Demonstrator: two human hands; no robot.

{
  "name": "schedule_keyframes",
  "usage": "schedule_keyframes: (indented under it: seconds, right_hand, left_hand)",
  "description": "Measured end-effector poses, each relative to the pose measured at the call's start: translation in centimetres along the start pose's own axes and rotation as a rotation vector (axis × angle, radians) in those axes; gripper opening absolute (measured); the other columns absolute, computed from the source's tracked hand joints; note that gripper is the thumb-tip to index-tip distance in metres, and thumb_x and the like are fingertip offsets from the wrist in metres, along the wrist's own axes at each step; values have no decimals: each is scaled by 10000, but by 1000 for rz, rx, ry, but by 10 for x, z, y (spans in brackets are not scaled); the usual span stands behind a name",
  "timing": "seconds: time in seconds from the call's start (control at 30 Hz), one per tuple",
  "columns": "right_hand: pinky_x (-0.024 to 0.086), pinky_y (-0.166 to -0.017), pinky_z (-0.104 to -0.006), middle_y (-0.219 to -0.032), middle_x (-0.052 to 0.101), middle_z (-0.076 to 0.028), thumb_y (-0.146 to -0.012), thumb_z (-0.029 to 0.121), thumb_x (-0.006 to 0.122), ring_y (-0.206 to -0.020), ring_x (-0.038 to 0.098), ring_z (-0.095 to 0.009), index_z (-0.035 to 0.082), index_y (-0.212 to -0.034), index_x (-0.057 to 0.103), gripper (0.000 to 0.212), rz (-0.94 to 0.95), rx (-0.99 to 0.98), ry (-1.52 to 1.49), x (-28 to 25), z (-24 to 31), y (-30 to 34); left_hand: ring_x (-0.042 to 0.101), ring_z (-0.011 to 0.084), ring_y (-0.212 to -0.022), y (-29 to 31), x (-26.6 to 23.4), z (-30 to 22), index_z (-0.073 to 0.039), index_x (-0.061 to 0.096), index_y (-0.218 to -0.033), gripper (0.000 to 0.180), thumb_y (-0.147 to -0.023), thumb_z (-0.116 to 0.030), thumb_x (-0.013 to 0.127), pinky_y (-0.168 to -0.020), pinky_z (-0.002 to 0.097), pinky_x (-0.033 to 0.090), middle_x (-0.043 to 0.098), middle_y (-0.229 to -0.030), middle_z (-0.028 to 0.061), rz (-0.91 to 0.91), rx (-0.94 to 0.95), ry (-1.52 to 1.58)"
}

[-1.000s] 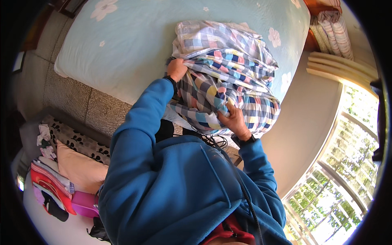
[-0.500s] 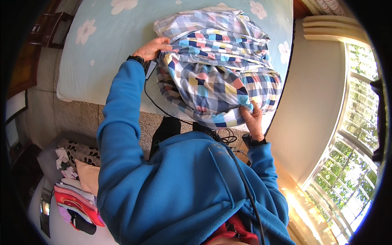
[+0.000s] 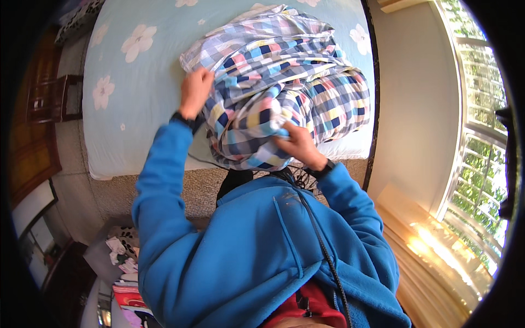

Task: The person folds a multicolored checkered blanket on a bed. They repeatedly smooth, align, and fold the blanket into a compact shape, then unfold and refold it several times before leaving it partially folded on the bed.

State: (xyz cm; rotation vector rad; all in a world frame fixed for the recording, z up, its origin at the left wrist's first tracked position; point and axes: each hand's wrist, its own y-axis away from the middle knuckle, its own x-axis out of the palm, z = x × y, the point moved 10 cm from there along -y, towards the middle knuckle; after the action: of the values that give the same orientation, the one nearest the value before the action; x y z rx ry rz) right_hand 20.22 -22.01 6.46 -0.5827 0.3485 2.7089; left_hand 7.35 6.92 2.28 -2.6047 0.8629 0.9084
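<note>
A bulky checked duvet cover (image 3: 339,106) in blue, white, pink and yellow lies bunched on the bed (image 3: 131,93). At its left edge is my left hand (image 3: 197,90), with the fingers curled closed around the fabric. My right hand (image 3: 302,145) pinches a gathered fold near the front middle of the pile. That fold is smeared by motion. Whatever lies under the checked fabric is hidden.
Black cables (image 3: 301,177) hang between the bed's front edge and my body. A barred window (image 3: 476,120) is on the right. Behind my left elbow, folded clothes (image 3: 128,295) are piled. A dark wooden chair (image 3: 54,101) stands at the far left.
My right hand has moved left and slightly up, pulling the front fold inward. My left hand has moved slightly down and left along the edge. The view has shifted.
</note>
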Motion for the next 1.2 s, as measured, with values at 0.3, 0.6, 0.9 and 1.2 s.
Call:
schedule_keyframes:
  seconds: [0.3, 0.6, 0.9, 1.2]
  right_hand:
    - [513, -662, -429, -815, 667, -215, -829, 313, 688, -741, 664, -354, 17, -1017, 597, 362, 334, -168, 92, 72, 20, -51]
    - [515, -748, -350, -910, 671, -142, -883, 183, 684, -832, 656, -254, 29, -1029, 642, 217, -152, -101, 392, -133, -96, -88]
    - [479, -897, -436, -1118, 637, -270, -846, 353, 649, -1061, 610, -397, -55, -1143, 604, 506, -579, 302, 541, -355, -261, -67]
    - [490, -590, -375, -950, 660, -178, -869, 494, 630, -724, 645, -266, -15, -1157, 620, 584, 21, 572, 39, -285, -299, -58]
  left_hand:
    - [584, 140, -823, 212, 72, -32, 35, 659, -985, 421, -936, -382, 625, -758, 305, 481, 676, -881, 56, 637, -437, 461]
    - [636, 187, -1026, 193, 99, -44, 29, 627, -1150, 349, -940, -249, 618, -903, 311, 496, 672, -1120, 95, 306, -765, 1448]
    - [655, 164, -965, 199, 104, -59, 3, 602, -1197, 358, -931, -234, 638, -858, 306, 515, 673, -1094, 71, 229, -766, 985]
    - [680, 244, -938, 204, 96, -40, 23, 582, -1185, 320, -908, -126, 643, -798, 367, 564, 666, -1082, 125, -82, -778, 960]
